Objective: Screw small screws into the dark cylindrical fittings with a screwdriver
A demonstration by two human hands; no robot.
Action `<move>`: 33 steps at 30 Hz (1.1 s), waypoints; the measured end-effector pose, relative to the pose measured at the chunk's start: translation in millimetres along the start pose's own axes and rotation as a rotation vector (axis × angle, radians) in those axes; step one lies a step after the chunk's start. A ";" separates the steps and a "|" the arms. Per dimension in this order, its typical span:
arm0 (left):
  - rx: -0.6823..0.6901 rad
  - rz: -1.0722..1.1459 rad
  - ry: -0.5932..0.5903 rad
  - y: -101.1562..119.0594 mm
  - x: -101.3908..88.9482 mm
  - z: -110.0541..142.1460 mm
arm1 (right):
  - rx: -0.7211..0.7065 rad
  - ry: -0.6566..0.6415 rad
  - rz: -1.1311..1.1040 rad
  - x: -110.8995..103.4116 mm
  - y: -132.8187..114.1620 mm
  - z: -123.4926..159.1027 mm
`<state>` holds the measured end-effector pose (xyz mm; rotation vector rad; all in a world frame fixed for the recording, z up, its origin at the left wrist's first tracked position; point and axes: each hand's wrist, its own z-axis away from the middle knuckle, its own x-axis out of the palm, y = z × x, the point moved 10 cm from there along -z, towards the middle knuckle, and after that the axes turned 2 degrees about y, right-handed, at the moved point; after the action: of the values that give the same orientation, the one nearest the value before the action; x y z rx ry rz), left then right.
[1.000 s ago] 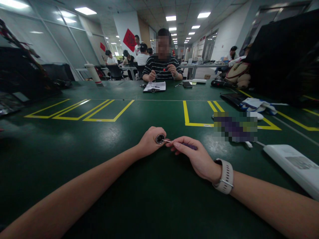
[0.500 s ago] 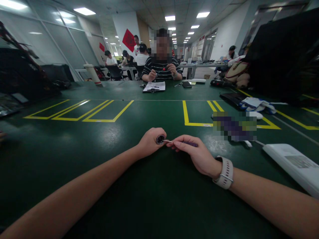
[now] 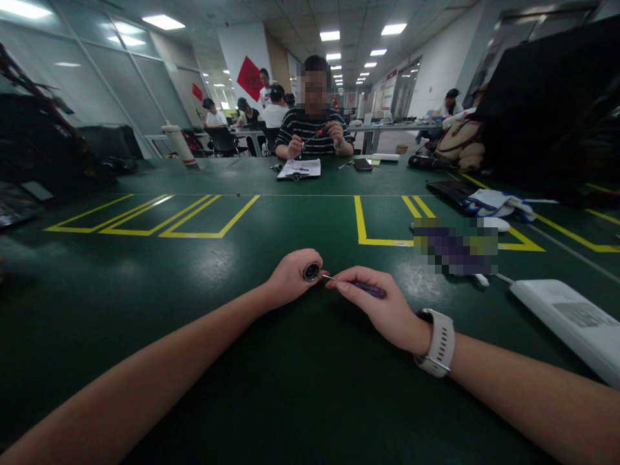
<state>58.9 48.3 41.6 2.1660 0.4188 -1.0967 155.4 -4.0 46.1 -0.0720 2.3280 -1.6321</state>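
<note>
Left hand (image 3: pixel 290 278) closed around a dark round part with a shiny metal rim (image 3: pixel 311 272), held just above the green tabletop (image 3: pixel 310 387); mouth left exposed, a grip that presumably steadies the part and leaves its rim reachable. Right hand (image 3: pixel 387 307) grips a slim screwdriver with a translucent purple handle (image 3: pixel 371 290), thumb and fingers well forward, likely for fine control of the thin metal shaft. Screwdriver's long axis runs mostly crosswise: handle end to the right and slightly nearer the wearer, tip pointing left toward the rim. Round part's mouth faces roughly back toward the wearer; its body is hidden in the palm, and tip contact appears close but cannot be confirmed.
</note>
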 end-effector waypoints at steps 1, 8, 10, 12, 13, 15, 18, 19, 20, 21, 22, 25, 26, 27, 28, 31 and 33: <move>-0.001 -0.004 0.000 -0.1 0.0 0.0 | -0.003 -0.002 0.005 0.2 -0.5 0.1; -0.026 -0.071 0.007 -4.4 -0.2 -0.4 | 0.068 0.018 -0.008 -3.6 5.9 0.2; -0.056 -0.075 0.016 -8.9 -0.9 -0.4 | 0.093 0.033 -0.006 -5.2 6.2 0.1; -0.081 -0.073 0.031 -12.6 -2.0 -0.2 | 0.122 0.044 0.004 -6.2 6.4 -0.1; -0.086 -0.071 0.038 -13.7 -2.6 -0.1 | 0.135 0.049 0.011 -6.6 6.7 -0.2; -0.088 -0.066 0.050 -14.3 -3.7 0.0 | 0.148 0.051 0.020 -6.9 7.3 -0.2; -0.081 -0.068 0.047 -13.2 -3.8 -0.1 | 0.115 0.066 0.015 -8.5 6.9 -0.1; -0.076 -0.073 0.038 -12.5 -3.1 -0.3 | 0.090 0.068 0.010 -8.7 5.8 0.0; -0.069 -0.079 0.027 -11.7 -2.1 -0.5 | 0.063 0.063 0.008 -8.2 4.5 0.0; -0.060 -0.085 0.016 -10.8 -1.0 -0.7 | 0.042 0.050 0.009 -6.6 3.4 -0.1; -0.052 -0.090 0.007 -10.1 -0.1 -0.8 | 0.030 0.028 0.013 -4.1 2.9 -0.1; -0.035 -0.096 -0.006 -9.1 1.6 -1.1 | 0.051 -0.027 0.029 2.1 4.3 0.0; -0.035 -0.097 -0.008 -9.2 1.9 -1.1 | 0.061 -0.027 0.028 2.2 4.5 0.0; -0.037 -0.096 -0.010 -9.6 2.2 -1.0 | 0.070 -0.019 0.024 1.4 4.5 0.0; -0.041 -0.095 -0.012 -10.2 2.4 -1.0 | 0.079 -0.010 0.019 0.2 4.6 0.0; -0.059 -0.098 -0.017 -12.0 2.8 -0.8 | 0.107 0.003 0.012 -1.9 5.9 0.4; -0.064 -0.104 -0.016 -12.3 2.6 -0.9 | 0.127 -0.007 0.010 -1.2 7.8 0.9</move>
<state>54.3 57.8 34.8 2.0981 0.5575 -1.1405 157.8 -1.8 38.9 -0.0387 2.2101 -1.7681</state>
